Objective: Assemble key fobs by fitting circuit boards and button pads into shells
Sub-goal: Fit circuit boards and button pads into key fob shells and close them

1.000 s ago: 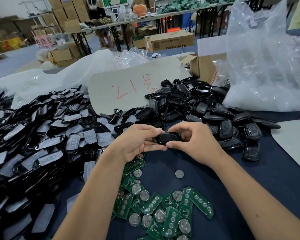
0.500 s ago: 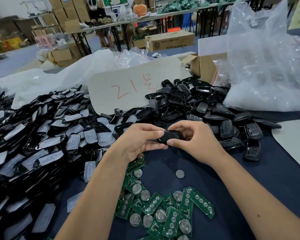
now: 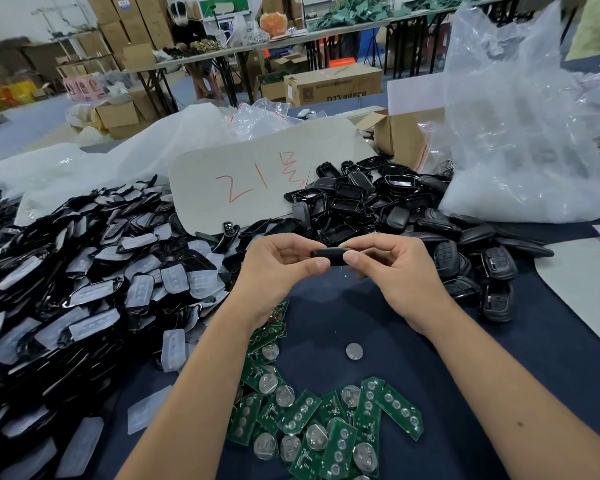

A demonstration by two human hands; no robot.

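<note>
A black key fob [image 3: 330, 256] is held edge-on above the dark blue table, pinched from both ends. My left hand [image 3: 278, 268] grips its left end between thumb and fingers. My right hand [image 3: 392, 271] grips its right end the same way. Green circuit boards [image 3: 326, 420] with round silver batteries lie in a heap near the front edge. Black shells with translucent button pads [image 3: 84, 282] are piled at the left. More black shells [image 3: 378, 206] are heaped behind my hands.
Closed black fobs [image 3: 496, 271] lie to the right of my hands. One loose coin battery [image 3: 354, 351] sits on the blue cloth [image 3: 482, 393]. A cardboard sheet with red writing [image 3: 257, 181] leans behind the piles; a large clear plastic bag [image 3: 520, 133] stands at the right.
Both hands have lifted slightly and turned the fob from lying flat to edge-on, still gripping it at both ends.
</note>
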